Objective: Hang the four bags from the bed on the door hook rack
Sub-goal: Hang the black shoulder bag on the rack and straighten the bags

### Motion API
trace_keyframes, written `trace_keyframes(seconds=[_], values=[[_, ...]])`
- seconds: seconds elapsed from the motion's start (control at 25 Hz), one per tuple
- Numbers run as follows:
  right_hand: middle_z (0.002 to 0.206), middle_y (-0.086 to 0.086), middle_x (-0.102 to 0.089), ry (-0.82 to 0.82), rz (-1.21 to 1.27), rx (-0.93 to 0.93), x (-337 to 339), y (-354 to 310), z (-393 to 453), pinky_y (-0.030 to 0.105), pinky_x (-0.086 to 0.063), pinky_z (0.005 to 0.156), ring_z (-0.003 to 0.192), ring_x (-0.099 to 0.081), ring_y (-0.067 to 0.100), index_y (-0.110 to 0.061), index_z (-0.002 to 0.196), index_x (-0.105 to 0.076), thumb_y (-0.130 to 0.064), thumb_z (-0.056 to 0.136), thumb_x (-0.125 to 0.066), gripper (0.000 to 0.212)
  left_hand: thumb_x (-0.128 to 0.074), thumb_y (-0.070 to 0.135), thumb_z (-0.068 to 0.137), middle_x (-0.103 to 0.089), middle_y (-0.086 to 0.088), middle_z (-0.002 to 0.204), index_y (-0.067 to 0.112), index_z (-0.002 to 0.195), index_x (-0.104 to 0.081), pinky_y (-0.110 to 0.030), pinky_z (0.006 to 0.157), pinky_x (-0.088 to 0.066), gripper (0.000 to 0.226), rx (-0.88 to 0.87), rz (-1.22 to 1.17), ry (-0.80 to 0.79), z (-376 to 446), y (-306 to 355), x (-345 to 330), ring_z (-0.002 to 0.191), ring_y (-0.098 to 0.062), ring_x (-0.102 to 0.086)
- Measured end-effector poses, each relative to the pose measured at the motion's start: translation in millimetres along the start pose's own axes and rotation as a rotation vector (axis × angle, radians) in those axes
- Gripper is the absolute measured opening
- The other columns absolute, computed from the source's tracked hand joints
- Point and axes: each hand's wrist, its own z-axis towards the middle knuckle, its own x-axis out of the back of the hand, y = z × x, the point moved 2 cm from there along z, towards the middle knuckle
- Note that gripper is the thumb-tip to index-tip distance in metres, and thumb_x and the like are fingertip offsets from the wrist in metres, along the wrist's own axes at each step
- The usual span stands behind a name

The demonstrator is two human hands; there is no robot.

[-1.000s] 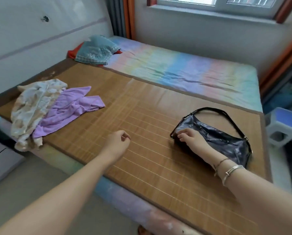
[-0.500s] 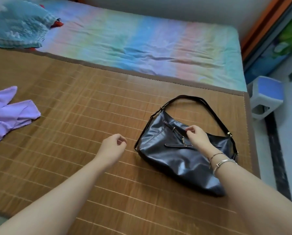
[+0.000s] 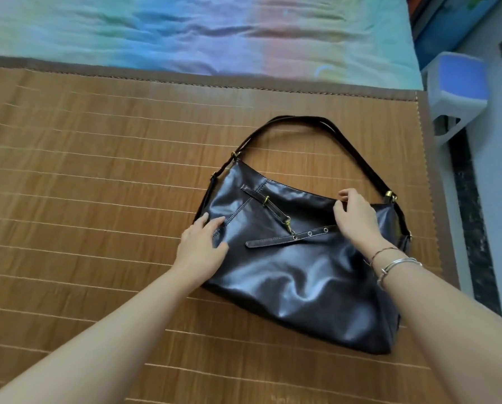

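A dark glossy leather shoulder bag (image 3: 296, 275) lies flat on the bamboo mat (image 3: 98, 199) that covers the bed. Its strap (image 3: 302, 122) arches away from me toward the sheet. My left hand (image 3: 201, 249) rests on the bag's left end with fingers spread. My right hand (image 3: 356, 218) is at the bag's top edge near the right strap ring, fingers curled over the rim and pinching it. No door hook rack is in view.
A pastel rainbow sheet (image 3: 200, 30) covers the far half of the bed. A blue and white plastic stool (image 3: 458, 88) stands on the floor to the right of the bed. The mat's right edge (image 3: 427, 199) lies close to the bag.
The view has moved in over the bag. My left hand came from the mat onto the bag's left end. My right hand shifted from the front buckle to the top rim.
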Motion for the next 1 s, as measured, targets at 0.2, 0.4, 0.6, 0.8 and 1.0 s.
trace_keyframes(seconds=[0.2,0.4,0.6,0.8,1.0], values=[[0.098,0.017,-0.069,-0.017,-0.205,0.067,-13.0,-3.4,-1.8,0.043,-0.037,0.089,0.1,-0.058,0.037,-0.011,0.097,-0.062,-0.024,0.094,-0.036,0.029,-0.035,0.051,0.091,-0.054,-0.002,0.139,0.035,0.15,-0.012,-0.052,0.11,-0.029,0.065,0.144,0.289,-0.15,9.1,-11.6,-5.7,0.127,-0.031,-0.049],[0.082,0.006,-0.069,-0.358,-0.028,0.258,-34.7,-20.4,-49.0,0.036,-0.048,0.065,0.079,-0.063,0.031,-0.023,0.093,-0.054,-0.024,0.088,-0.043,0.012,-0.028,0.044,0.096,-0.065,-0.016,0.122,0.019,0.152,-0.003,-0.04,0.099,-0.045,0.067,0.328,0.309,-0.484,-5.9,-48.0,1.2,0.107,-0.03,-0.062],[0.113,0.01,-0.055,0.045,-0.256,0.321,-25.8,-20.6,-37.9,0.039,-0.047,0.082,0.104,-0.051,0.028,-0.012,0.113,-0.05,-0.027,0.081,-0.063,0.038,-0.032,0.047,0.092,-0.061,-0.008,0.128,0.02,0.135,-0.038,-0.052,0.107,-0.031,0.051,0.308,0.482,-0.147,-6.9,-55.5,8.3,0.121,-0.032,-0.054],[0.125,0.018,-0.054,-0.138,-0.257,-0.032,-12.3,-4.3,-25.3,0.048,-0.037,0.101,0.117,-0.049,0.037,-0.005,0.133,-0.032,-0.022,0.082,-0.063,0.062,-0.042,0.041,0.09,-0.052,-0.01,0.136,0.02,0.136,-0.038,-0.047,0.101,-0.036,0.051,0.151,0.467,-0.082,-10.1,-38.3,-2.2,0.122,-0.036,-0.049],[0.095,0.007,-0.07,-0.27,-0.338,0.088,1.4,-27.9,-65.4,0.039,-0.037,0.092,0.092,-0.062,0.03,-0.01,0.108,-0.059,-0.016,0.085,-0.049,0.025,-0.043,0.037,0.09,-0.044,-0.006,0.146,0.022,0.142,-0.031,-0.047,0.107,-0.032,0.056,0.077,0.407,-0.084,-41.1,-29.1,9.3,0.129,-0.034,-0.044]])
